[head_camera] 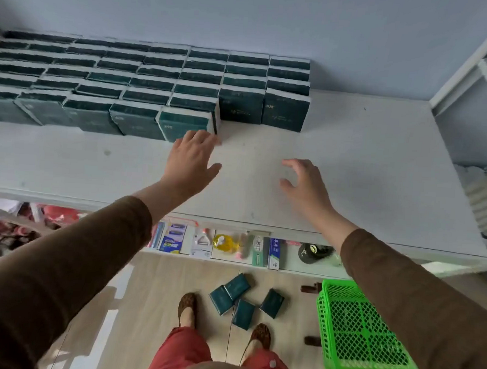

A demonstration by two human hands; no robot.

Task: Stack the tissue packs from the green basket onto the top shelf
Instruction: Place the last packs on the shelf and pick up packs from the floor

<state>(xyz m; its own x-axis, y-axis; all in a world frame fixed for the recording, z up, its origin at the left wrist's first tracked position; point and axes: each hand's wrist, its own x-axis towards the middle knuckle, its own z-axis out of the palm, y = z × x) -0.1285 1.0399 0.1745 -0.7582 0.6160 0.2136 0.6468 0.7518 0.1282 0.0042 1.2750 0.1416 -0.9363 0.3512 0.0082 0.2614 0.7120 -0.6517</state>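
Rows of dark green tissue packs [145, 89] stand stacked along the back of the white top shelf [364, 162]. My left hand [193, 159] is flat and open, its fingertips at the front face of the nearest pack [183, 123]. My right hand [304, 182] hovers over the bare shelf to the right, fingers loosely curled, holding nothing. Several more packs [243, 297] lie on the floor below. The green basket [361, 331] stands at the lower right, partly hidden by my right sleeve.
A lower shelf [233, 248] holds small goods: boxes, a yellow item, a dark cap. My feet [188, 305] stand on the wood floor beside the fallen packs. A white frame [468, 66] rises at the right; red items [57, 214] sit at the left.
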